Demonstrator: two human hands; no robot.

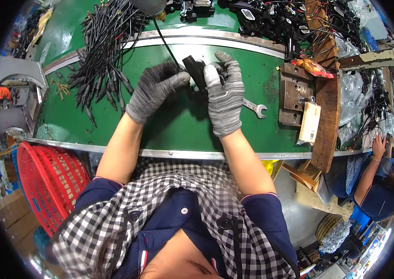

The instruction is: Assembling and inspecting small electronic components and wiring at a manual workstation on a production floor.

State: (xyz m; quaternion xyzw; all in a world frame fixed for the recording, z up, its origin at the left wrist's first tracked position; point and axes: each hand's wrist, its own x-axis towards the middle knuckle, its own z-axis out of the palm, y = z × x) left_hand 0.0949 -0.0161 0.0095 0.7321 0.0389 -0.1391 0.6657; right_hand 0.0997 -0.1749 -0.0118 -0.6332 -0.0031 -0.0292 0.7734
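Observation:
Both my hands wear grey knit gloves and meet over the green table. In my right hand (225, 93) is a black, elongated part (194, 70), tilted, gripped between thumb and fingers. My left hand (156, 88) is closed beside it, the thumb reaching close to the part. A thin black cable (165, 41) runs down from the far side into my left fingers; its end is hidden there. To the right of my right hand lies an open-ended wrench (256, 109), its handle partly covered by the hand.
A heap of black cables (101, 65) lies at left, near several small screws (61, 88). A grey rounded tool (149, 5) hangs above the far side. Metal blocks (294, 95) and a wooden board (325, 107) stand right; black assemblies (271, 23) lie behind. A red basket (50, 181) sits lower left. A co-worker's arm (369, 174) shows right.

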